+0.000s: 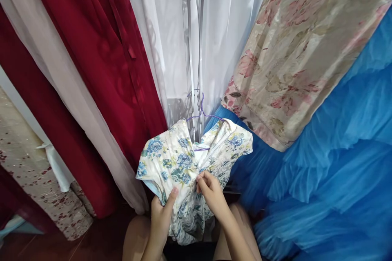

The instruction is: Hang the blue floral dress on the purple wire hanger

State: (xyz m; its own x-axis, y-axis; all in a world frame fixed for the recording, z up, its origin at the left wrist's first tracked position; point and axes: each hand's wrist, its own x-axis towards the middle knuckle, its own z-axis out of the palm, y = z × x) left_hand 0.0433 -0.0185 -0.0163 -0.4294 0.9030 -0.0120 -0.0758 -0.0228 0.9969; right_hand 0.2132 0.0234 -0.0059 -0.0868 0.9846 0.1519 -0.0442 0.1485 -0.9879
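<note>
A small white dress with blue flowers hangs on a purple wire hanger in front of me, low among hanging clothes. My left hand grips the dress's fabric at its left side, thumb up over the cloth. My right hand pinches the front of the dress near its middle, fingers closed on the fabric. My bare knees show under the dress at the bottom edge.
Hanging garments crowd round: a dark red dress, white sheer fabric, a beige dress with pink flowers, and a bright blue tulle skirt. A beige sequinned garment hangs at left above a dark wood floor.
</note>
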